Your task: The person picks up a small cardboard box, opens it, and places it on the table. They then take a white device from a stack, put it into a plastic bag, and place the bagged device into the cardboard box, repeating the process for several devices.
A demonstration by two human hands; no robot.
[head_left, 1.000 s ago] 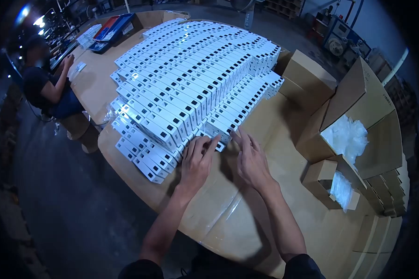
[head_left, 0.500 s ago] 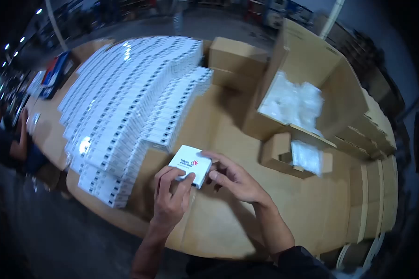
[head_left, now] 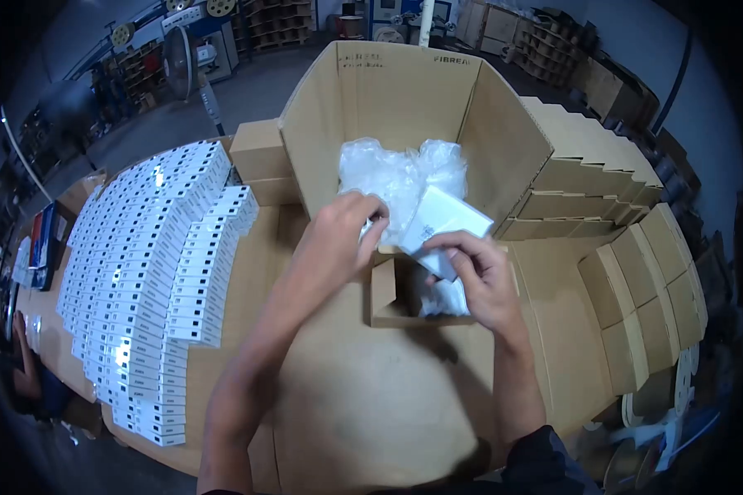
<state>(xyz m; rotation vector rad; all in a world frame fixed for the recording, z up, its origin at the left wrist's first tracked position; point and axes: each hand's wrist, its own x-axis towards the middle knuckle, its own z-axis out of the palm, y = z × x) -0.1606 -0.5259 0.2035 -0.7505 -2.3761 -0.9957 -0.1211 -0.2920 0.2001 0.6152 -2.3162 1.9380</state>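
My right hand (head_left: 483, 276) grips a small flat white box (head_left: 446, 221) by its near edge, thumb and fingers closed on it. The box is tilted above a small open carton (head_left: 381, 290) that has clear plastic inside. My left hand (head_left: 343, 231) reaches to the front of a large open carton (head_left: 409, 91), its fingers curled beside clear plastic bags (head_left: 376, 169). Whatever those fingers may hold is hidden. The bags lie bunched in the large carton, behind both hands.
Stacked rows of white boxes (head_left: 140, 272) cover the table's left side. A closed brown carton (head_left: 264, 161) stands behind them. Folded cardboard (head_left: 586, 177) and brown cartons (head_left: 644, 289) are at the right. Another person's arm (head_left: 26, 363) shows at far left.
My view has turned right. The white box has passed from both hands to my right hand alone and moved to the cartons. My left hand has left it and reached toward the plastic bags.
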